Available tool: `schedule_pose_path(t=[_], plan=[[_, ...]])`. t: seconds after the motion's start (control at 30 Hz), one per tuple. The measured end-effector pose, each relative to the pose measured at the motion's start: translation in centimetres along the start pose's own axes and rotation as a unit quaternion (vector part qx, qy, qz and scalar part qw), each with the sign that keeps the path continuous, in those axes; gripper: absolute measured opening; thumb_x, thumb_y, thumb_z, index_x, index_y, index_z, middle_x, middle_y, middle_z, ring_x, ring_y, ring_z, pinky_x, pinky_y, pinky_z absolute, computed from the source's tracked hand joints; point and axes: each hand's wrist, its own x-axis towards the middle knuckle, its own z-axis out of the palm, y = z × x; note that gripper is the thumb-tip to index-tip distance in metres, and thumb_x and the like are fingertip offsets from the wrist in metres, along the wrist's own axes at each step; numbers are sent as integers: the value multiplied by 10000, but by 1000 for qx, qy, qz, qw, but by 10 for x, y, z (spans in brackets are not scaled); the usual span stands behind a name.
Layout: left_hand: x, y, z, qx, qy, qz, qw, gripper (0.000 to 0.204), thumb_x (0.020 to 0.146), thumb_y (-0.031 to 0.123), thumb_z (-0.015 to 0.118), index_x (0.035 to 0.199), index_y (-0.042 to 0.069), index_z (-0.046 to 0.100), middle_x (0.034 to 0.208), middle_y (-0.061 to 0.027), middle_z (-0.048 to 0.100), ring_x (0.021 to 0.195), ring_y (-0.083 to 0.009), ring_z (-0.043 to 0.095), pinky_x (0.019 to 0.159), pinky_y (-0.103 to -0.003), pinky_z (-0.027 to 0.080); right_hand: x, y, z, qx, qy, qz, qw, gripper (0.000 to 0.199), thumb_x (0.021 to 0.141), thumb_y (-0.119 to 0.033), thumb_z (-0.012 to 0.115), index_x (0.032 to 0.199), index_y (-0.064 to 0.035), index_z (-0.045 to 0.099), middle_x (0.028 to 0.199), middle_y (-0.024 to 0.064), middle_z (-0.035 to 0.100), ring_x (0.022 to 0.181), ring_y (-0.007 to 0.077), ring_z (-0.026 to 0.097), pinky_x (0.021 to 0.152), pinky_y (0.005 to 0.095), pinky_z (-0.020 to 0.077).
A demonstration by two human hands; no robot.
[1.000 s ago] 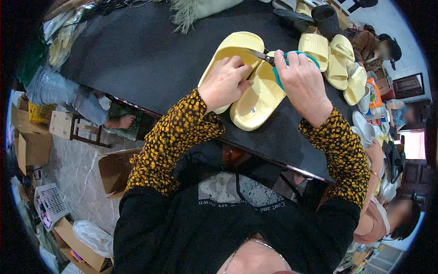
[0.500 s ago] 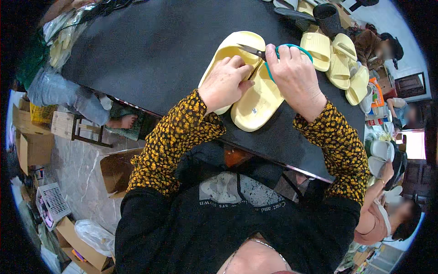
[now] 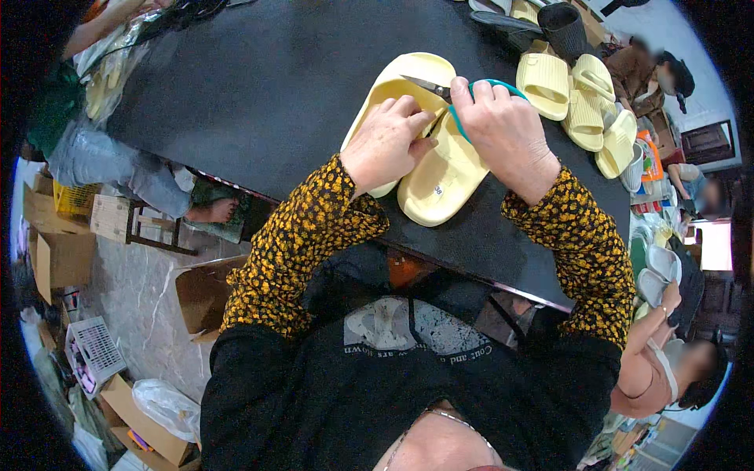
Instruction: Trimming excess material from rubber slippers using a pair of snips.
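While both hands work at the far middle of a black table (image 3: 259,94), the left hand (image 3: 386,141) presses down on a pale yellow slipper (image 3: 440,177), fingers curled over its upper edge and gripping it. That slipper lies sole up, its long axis slanting from the near left to the far right, with the rounded end nearest the person. A small round label (image 3: 437,190) sits on the sole, pale with dark print (too small to make out). A second yellow slipper (image 3: 397,78) lies under and just behind it, slanting the same way, its far end rounded.

The right hand (image 3: 503,129) is closed around teal-handled scissors (image 3: 452,94). Their metal blades point to the left and slightly away, with the tips over the second slipper; I cannot tell how far the blades are parted.

To the far right, a pile of yellow slippers (image 3: 577,102) rests at the table's edge, well apart from the hands, with a dark cup-shaped container (image 3: 563,27) behind it. Below the table on the left, brown cardboard boxes (image 3: 55,243) stand on the pale floor, beside a yellow crate (image 3: 75,200) and a white basket (image 3: 96,349). Another open brown box (image 3: 200,294) sits by the person's left elbow.
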Motion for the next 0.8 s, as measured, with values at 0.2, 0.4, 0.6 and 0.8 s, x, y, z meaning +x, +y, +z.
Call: schedule_pose_path(t=[0.2, 0.4, 0.6, 0.8], plan=[[2, 3, -2, 25, -10, 0, 1000, 298, 791, 174, 641, 1052, 32, 617, 961, -143, 556, 917, -328, 534, 822, -408, 440, -25, 27, -8, 123, 10, 116, 986, 209, 806, -149, 589, 980, -41, 546, 740, 76, 593, 685, 216, 648, 568, 310, 529], [-1, 6, 2, -1, -6, -13, 1000, 280, 806, 140, 644, 1044, -6, 618, 947, -143, 561, 899, -311, 547, 810, -391, 457, -81, 31, 10, 343, 18, 288, 894, 265, 810, -206, 628, 1041, -79, 603, 850, 185, 652, 777, 352, 641, 660, 426, 525], [30, 12, -11, 38, -127, -103, 986, 268, 869, 232, 609, 897, -34, 614, 934, -169, 569, 862, -323, 586, 756, -393, 477, -111, 22, 32, 535, 6, 387, 751, 403, 795, -166, 738, 1106, 33, 577, 870, 112, 685, 770, 93, 620, 683, 264, 507], [51, 21, -1, 128, -151, -126, 972, 348, 894, 285, 551, 774, -42, 563, 844, -226, 593, 771, -383, 604, 717, -452, 477, -108, 12, 41, 679, 120, 407, 599, 412, 817, -137, 727, 1141, 48, 551, 818, 0, 601, 720, 20, 528, 632, 186, 460]])
